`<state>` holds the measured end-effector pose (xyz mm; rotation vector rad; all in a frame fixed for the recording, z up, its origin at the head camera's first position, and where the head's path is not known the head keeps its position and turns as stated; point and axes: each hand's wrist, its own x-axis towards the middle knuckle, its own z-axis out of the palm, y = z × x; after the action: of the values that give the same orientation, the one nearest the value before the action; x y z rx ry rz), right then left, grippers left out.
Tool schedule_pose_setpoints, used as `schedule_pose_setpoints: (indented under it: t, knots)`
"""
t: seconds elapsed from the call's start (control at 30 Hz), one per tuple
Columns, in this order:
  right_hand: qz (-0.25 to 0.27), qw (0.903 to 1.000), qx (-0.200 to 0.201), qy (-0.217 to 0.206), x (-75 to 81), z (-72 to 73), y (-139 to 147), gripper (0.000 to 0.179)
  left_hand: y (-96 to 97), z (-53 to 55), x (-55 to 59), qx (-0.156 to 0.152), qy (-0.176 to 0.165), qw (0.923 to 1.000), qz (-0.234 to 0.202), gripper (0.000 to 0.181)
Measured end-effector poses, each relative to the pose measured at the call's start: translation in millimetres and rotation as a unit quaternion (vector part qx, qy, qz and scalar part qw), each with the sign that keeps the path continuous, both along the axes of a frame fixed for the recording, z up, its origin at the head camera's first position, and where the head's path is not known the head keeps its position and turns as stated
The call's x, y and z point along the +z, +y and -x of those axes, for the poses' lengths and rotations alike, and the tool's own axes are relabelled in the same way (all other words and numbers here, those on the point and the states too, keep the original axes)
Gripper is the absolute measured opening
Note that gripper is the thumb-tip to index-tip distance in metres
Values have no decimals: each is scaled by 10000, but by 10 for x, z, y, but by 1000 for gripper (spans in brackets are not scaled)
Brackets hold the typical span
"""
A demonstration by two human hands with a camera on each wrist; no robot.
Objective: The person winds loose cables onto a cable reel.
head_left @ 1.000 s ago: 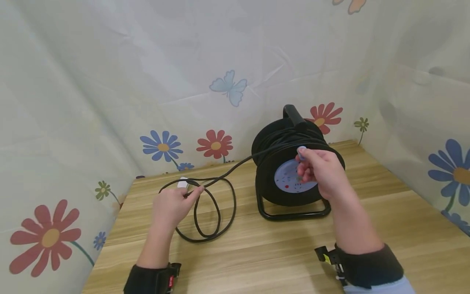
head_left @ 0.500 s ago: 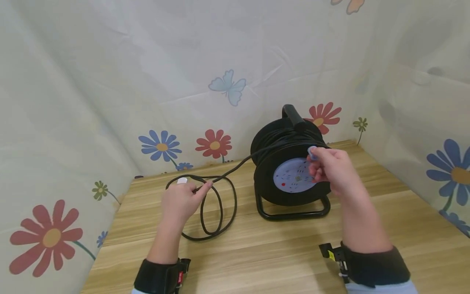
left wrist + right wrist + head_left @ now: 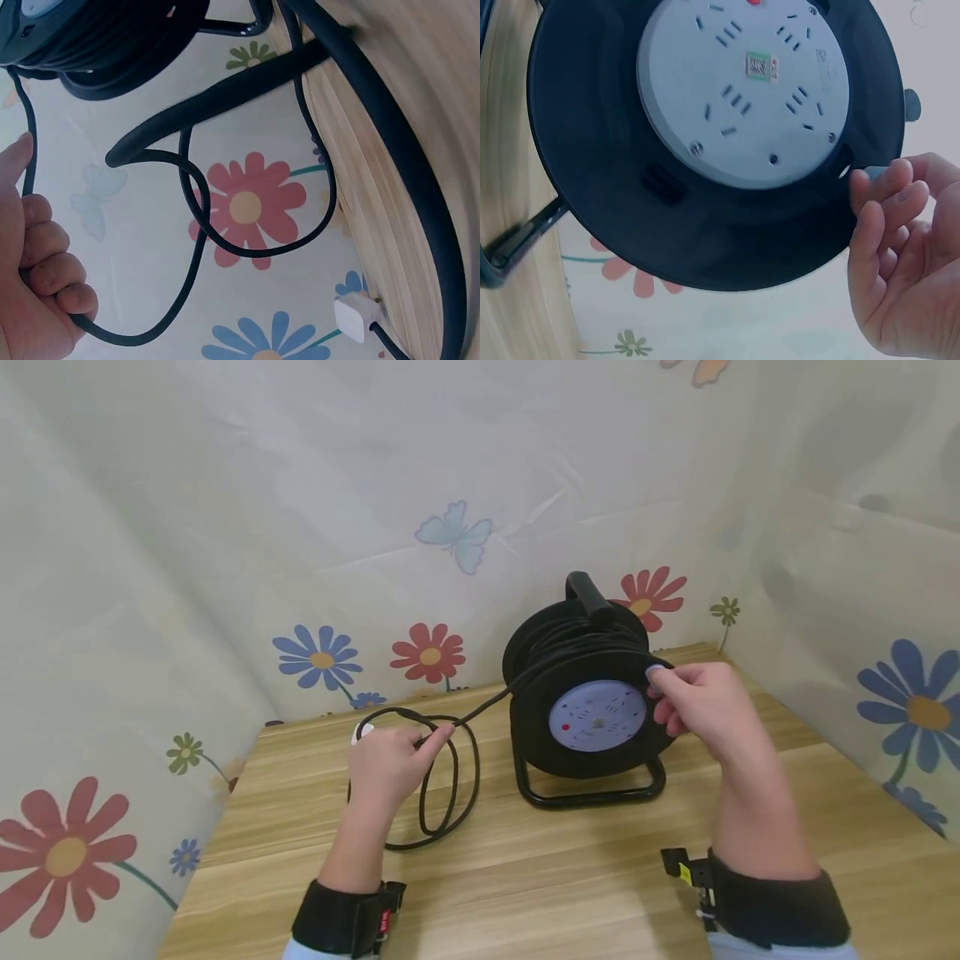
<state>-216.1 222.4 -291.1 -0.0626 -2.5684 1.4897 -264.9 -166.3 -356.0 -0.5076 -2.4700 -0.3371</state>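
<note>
A black cable reel (image 3: 592, 667) stands upright on its tube frame, its round front carrying a pale socket panel (image 3: 597, 706). My right hand (image 3: 708, 706) pinches a small blue-grey knob (image 3: 876, 172) at the upper right of the reel's front disc. To the left of the reel, my left hand (image 3: 390, 768) grips the black cable (image 3: 487, 703), which runs up from the fist onto the drum. In the left wrist view, the fingers (image 3: 56, 274) curl round the cable, and its slack hangs below in loops. Part of the loop is hidden behind my left hand in the head view.
A white plug (image 3: 358, 315) lies on the wooden table (image 3: 495, 877) behind my left hand. The reel's carrying handle (image 3: 588, 600) rises at its top. A flower-printed sheet (image 3: 345, 568) encloses the table at the back and sides.
The reel's disc has turned clockwise, my right hand moving rightward with the knob. My left hand has shifted right with the cable, closer to the reel.
</note>
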Motion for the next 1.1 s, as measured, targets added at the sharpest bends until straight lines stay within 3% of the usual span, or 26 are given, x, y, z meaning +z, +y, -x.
schedule_pose_setpoints:
  t: [0.17,0.4,0.67,0.9,1.1]
  knots:
    - [-760,9961,69,-435,35,-31,81,49,115,10,1,-77,-59,9999,-59,66]
    - [-2001,9744,243,-995,90,-92,149,59,253,41,10,-423,-174,9988,-168,65]
    - [-2352,9626,307,-1313,95,-115,191,52,371,56,23,-607,-207,9979,-5,59]
    - [-2241,9589,654,-1612,20,-93,274,45,524,92,19,-1348,-402,9888,494,34]
    - [-2042,9561,893,-1904,-91,-47,286,41,624,106,3,-1591,-571,9842,532,22]
